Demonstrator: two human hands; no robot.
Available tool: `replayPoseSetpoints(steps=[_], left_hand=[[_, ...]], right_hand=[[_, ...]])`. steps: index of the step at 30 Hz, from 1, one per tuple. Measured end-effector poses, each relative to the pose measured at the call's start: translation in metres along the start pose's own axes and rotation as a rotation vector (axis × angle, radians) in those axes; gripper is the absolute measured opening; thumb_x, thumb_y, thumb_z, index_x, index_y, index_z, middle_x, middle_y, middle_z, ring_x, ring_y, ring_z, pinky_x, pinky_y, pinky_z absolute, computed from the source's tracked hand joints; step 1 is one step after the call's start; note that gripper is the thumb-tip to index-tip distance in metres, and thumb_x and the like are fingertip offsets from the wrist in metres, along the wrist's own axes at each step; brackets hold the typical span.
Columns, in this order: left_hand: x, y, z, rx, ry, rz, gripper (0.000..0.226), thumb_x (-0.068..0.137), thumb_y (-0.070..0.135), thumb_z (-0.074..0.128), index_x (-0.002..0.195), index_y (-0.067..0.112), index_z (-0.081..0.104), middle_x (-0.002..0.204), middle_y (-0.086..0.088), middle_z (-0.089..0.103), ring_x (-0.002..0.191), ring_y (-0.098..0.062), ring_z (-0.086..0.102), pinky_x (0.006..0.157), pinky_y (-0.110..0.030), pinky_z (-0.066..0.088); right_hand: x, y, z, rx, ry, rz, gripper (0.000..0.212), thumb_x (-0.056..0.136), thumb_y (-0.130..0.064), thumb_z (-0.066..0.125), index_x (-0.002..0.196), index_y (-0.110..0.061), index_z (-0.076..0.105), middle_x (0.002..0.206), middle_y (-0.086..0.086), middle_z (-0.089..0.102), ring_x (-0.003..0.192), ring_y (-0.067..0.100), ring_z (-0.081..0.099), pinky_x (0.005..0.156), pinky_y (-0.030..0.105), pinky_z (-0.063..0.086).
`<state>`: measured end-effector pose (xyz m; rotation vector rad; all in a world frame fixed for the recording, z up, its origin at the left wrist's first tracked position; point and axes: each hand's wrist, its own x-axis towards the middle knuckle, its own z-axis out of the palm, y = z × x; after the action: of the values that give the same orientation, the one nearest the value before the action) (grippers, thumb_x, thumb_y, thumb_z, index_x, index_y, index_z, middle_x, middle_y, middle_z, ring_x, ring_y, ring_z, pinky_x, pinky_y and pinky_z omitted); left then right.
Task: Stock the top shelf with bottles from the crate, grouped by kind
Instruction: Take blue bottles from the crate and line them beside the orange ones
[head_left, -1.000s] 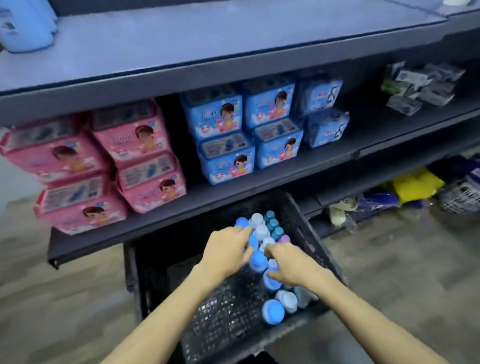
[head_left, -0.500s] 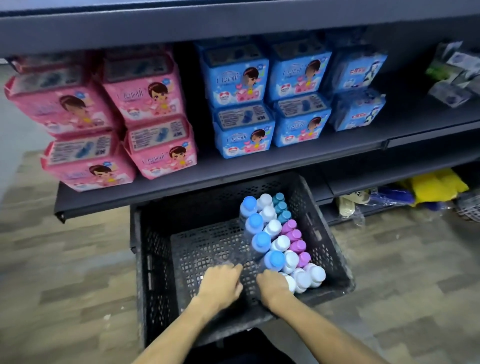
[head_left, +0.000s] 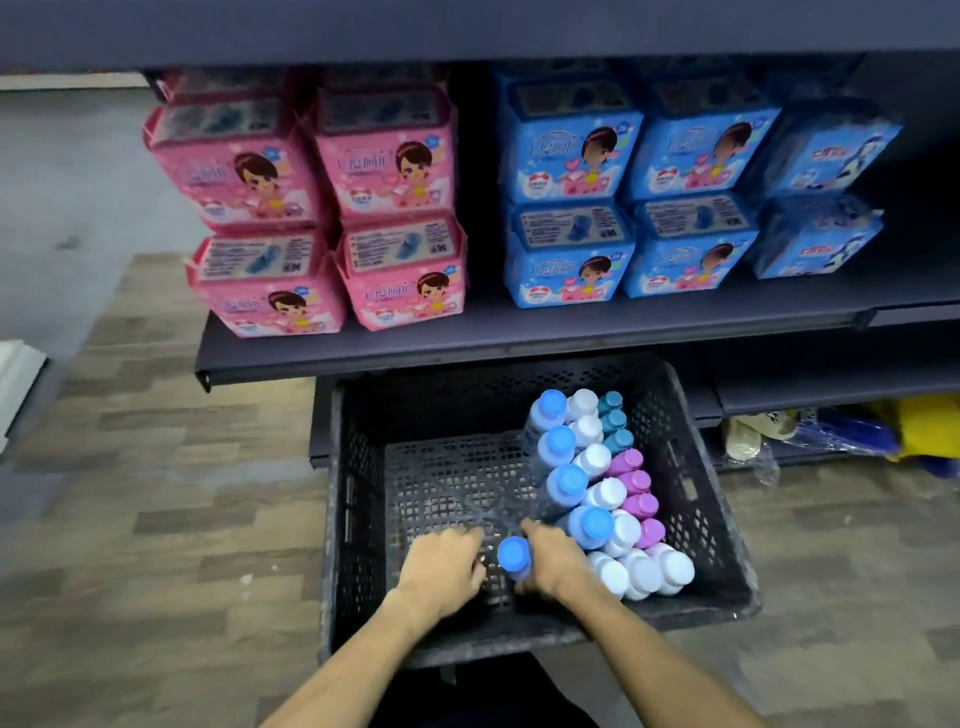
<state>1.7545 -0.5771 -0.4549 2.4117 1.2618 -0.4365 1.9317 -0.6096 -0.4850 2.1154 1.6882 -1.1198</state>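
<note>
Task item: blue-capped bottle (head_left: 514, 555), clear body, round sky-blue cap. It is tilted with the cap towards the camera and sits in the near part of the black perforated crate (head_left: 353, 519), just left of the packed bottles.

Right grip (head_left: 556, 558) (bare hand): fingers curled round the body of this bottle, hiding most of it; only the cap and neck show.

Left grip (head_left: 441, 564) (bare hand): knuckles up, fingers bent down over the crate floor, just beside the cap. Cannot tell whether it holds or touches anything.

Remaining stock stands upright along the crate's right side, in tight rows running near to far:
- blue-capped row (head_left: 558, 441), leftmost
- white-capped row (head_left: 592, 460), touching it on the right
- teal caps (head_left: 613, 418), at the far end
- purple caps (head_left: 636, 480), nearer than the teal ones
- a further white-capped cluster (head_left: 644, 571) at the near right corner

The left half of the crate floor shows bare mesh.

Surroundings: a dark shelf (head_left: 467, 343) lies above the crate, and its front edge overhangs the crate's far wall. On it stand pink packs (head_left: 311, 208) to the left and blue packs (head_left: 623, 208) to the right, stacked two high, printed with a cartoon child. Above the packs a second dark shelf board (head_left: 467, 26) fills the upper edge of the view; its top surface is out of sight. A yellow item (head_left: 930, 431) lies low at the right, too blurred to name. The floor (head_left: 156, 519) has a wood-plank pattern.
</note>
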Motion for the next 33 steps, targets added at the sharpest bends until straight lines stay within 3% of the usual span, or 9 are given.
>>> replayPoseSetpoints(steps=[6,9,12,16,23,27,30,33], left_hand=[[-0.01,-0.027,-0.011,-0.007,0.072,-0.031,0.025,0.087,0.037,0.043,0.106,0.022,0.049,0.105,-0.005,0.065,0.096,-0.033,0.063,0.074,-0.037,0.047],[-0.011,-0.045,-0.022,-0.046,0.115,-0.066,0.026,0.088,0.037,0.043,0.108,0.022,0.049,0.103,-0.003,0.065,0.094,-0.03,0.064,0.072,-0.037,0.048],[-0.006,-0.058,-0.043,-0.098,0.186,-0.083,0.022,0.087,0.035,0.044,0.102,0.021,0.05,0.097,-0.001,0.064,0.09,-0.028,0.063,0.068,-0.036,0.048],[0.003,-0.061,-0.087,-0.125,0.316,-0.061,0.018,0.087,0.034,0.045,0.098,0.02,0.051,0.091,0.001,0.061,0.084,-0.027,0.062,0.063,-0.036,0.047],[0.0,-0.064,-0.194,-0.097,0.615,0.081,0.013,0.087,0.031,0.049,0.093,0.02,0.053,0.081,0.004,0.058,0.077,-0.022,0.059,0.057,-0.033,0.042],[-0.021,-0.065,-0.256,-0.061,0.79,0.195,0.011,0.085,0.026,0.053,0.085,0.015,0.05,0.071,0.002,0.053,0.07,-0.025,0.057,0.053,-0.039,0.046],[-0.038,-0.062,-0.302,0.001,0.888,0.224,0.015,0.086,0.031,0.048,0.09,0.018,0.055,0.074,0.003,0.056,0.071,-0.021,0.058,0.054,-0.039,0.047],[-0.054,-0.057,-0.349,0.005,1.016,0.29,0.021,0.084,0.033,0.044,0.09,0.02,0.058,0.073,0.004,0.056,0.071,-0.02,0.057,0.054,-0.04,0.047]], right_hand=[[0.011,-0.012,0.005,0.034,0.11,-0.023,0.042,0.073,-0.038,0.068,0.109,-0.019,0.056,0.11,0.007,0.07,0.104,0.031,0.067,0.083,0.034,0.052],[0.008,-0.011,-0.023,0.251,0.164,-0.081,0.037,0.068,-0.045,0.071,0.093,-0.02,0.06,0.095,0.002,0.07,0.091,0.027,0.067,0.077,0.035,0.053],[-0.001,-0.018,-0.064,0.401,0.258,-0.151,0.038,0.062,-0.041,0.079,0.09,-0.022,0.059,0.084,-0.009,0.063,0.079,0.015,0.06,0.069,0.026,0.048],[-0.019,-0.04,-0.123,0.462,0.422,-0.303,0.044,0.065,-0.035,0.088,0.091,-0.028,0.054,0.082,-0.013,0.059,0.074,0.003,0.054,0.064,0.012,0.04],[-0.075,-0.089,-0.228,0.592,0.619,-0.563,0.043,0.065,-0.031,0.092,0.1,-0.027,0.068,0.091,-0.012,0.073,0.084,0.004,0.067,0.073,0.019,0.053],[-0.118,-0.121,-0.281,0.54,0.781,-0.637,0.037,0.063,-0.045,0.086,0.093,-0.031,0.069,0.087,-0.016,0.074,0.079,0.003,0.069,0.071,0.018,0.052],[-0.153,-0.15,-0.321,0.452,0.924,-0.696,0.035,0.063,-0.053,0.082,0.091,-0.037,0.069,0.085,-0.024,0.072,0.077,-0.009,0.065,0.069,0.008,0.046],[-0.182,-0.18,-0.361,0.335,1.058,-0.71,0.039,0.061,-0.063,0.077,0.083,-0.032,0.067,0.078,-0.02,0.071,0.071,-0.004,0.064,0.064,0.012,0.048]])
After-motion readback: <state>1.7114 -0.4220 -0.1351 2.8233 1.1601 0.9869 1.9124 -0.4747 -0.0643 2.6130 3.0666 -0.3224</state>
